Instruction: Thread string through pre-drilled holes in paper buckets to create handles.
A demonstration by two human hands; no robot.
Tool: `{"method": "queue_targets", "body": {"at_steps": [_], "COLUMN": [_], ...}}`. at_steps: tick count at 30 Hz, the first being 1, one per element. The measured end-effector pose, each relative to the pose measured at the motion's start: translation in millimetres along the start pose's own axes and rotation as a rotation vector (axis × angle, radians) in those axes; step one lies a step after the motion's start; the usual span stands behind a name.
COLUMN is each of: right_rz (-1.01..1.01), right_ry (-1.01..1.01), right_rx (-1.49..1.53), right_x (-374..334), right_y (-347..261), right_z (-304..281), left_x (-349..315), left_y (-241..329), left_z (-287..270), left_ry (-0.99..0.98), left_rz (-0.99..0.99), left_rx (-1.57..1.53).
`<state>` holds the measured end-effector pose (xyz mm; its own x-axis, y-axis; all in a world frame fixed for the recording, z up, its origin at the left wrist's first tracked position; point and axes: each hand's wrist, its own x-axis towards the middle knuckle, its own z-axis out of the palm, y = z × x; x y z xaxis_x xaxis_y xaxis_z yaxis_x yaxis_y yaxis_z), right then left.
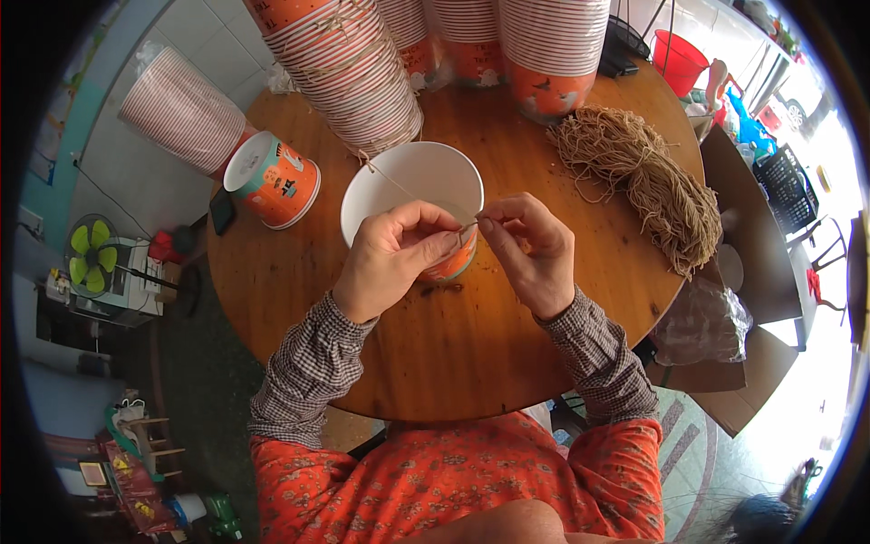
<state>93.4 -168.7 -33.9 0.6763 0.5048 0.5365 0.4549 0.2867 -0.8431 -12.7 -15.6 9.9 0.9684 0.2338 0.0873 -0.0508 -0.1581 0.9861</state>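
Observation:
An orange printed paper bucket with a white inside [412, 172] stands on the table in front of me, its mouth tipped toward the far left. At its near right rim my left hand [390, 254] is closed in a pinch on a thin piece of twine [469, 225]. Fingertips of my right hand [536, 249] pinch the same twine just to the right, almost touching the left ones. A length of cord crosses the bucket's mouth toward its far rim. My fingers hide part of the rim and the exact form of the twine there.
A round wooden table [544, 335] carries a tan twine bundle [643, 177] at right. Behind the bucket leans a tall bucket stack with cords [353, 86]; wrapped stacks [555, 45] stand farther back. An upside-down bucket [283, 186] is at left. Cardboard boxes [757, 245] adjoin the right edge.

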Motion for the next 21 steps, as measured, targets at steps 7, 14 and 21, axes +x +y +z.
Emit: {"method": "queue_targets", "body": {"at_steps": [7, 14, 21], "right_rz": [0.045, 0.262, 0.384], "right_ry": [-0.024, -0.116, -0.309], "right_rx": [0.045, 0.365, 0.518], "right_x": [1, 4, 12], "right_y": [4, 1, -2], "right_z": [3, 3, 1], "left_x": [-3, -4, -6], "left_y": [4, 9, 6], "left_z": [1, 0, -1], "left_ry": [0.101, 0.044, 0.057], "left_rz": [0.139, 0.117, 0.16], "left_rx": [0.395, 0.342, 0.345]}}
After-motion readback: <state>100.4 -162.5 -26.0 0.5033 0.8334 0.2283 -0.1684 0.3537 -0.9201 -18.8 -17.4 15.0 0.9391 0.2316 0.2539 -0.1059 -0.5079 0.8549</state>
